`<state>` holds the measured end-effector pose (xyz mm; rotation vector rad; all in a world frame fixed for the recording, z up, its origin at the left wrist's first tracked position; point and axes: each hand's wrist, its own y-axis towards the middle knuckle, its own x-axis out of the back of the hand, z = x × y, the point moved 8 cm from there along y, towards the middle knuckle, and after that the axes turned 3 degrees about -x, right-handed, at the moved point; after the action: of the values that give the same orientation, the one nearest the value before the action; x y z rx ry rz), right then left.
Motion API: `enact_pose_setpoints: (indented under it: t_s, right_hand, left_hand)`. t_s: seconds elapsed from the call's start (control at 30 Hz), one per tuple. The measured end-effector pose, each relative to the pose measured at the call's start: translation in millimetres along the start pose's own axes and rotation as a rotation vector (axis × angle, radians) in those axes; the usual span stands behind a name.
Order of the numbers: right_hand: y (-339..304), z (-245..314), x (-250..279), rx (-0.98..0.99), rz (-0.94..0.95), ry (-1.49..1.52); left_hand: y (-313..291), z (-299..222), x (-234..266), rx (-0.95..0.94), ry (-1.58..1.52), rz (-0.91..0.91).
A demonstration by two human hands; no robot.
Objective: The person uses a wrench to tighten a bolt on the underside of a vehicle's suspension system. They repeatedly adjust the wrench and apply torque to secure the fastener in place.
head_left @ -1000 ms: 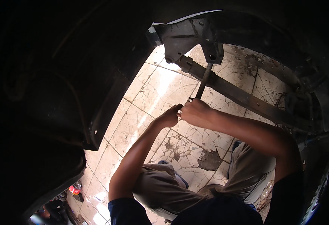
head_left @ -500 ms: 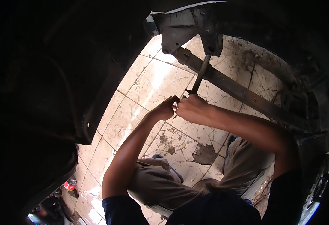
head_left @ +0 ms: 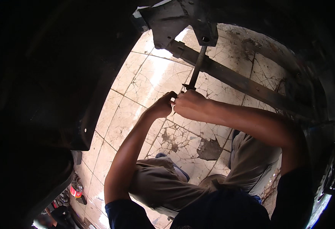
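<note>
A dark metal rod (head_left: 198,66) slants down from under a dark metal bracket (head_left: 167,26) toward my hands. My right hand (head_left: 190,105) is closed at the rod's lower end, just below a small dark collar with a side prong (head_left: 189,87). Close against it, my left hand (head_left: 163,106) has its fingers bent inward, with the fingertips meeting those of the right. Whatever lies between the left fingers is hidden by the hands and shadow.
Behind the rod, a long metal bar (head_left: 247,86) runs down to the right. Dark vehicle-like panels (head_left: 72,114) surround the opening. Below lies a cracked tile floor (head_left: 137,80) with a broken patch (head_left: 209,149). A bottle with a red label (head_left: 76,191) stands at lower left, near a partly visible person (head_left: 55,217).
The whole view has shifted a little, so the bracket, rod and hands appear slightly farther left and higher. Both hands keep nearly the same pose at the rod's end.
</note>
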<state>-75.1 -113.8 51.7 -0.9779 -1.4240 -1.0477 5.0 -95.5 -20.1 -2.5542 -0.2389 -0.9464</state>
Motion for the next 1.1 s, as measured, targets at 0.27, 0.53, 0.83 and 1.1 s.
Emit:
enact_pose_setpoints:
  t_s: [0.27,0.53,0.83,1.1]
  right_hand:
    - [-4.1,-11.9,-6.4,-0.054,0.005,0.113]
    - [-5.3,-6.8,2.1,-0.060,0.082,0.167]
    - [-6.6,-26.1,17.2,-0.106,0.081,0.216]
    - [-1.5,-24.1,17.4,-0.043,0.027,0.128]
  left_hand:
    - [6.6,-1.9,-4.0,0.033,-0.007,0.069]
    - [1.4,-7.3,-1.4,0.046,0.065,0.063]
    - [-2.0,-7.6,5.1,0.000,0.029,-0.026]
    - [-1.9,-7.6,5.9,0.012,0.110,-0.021]
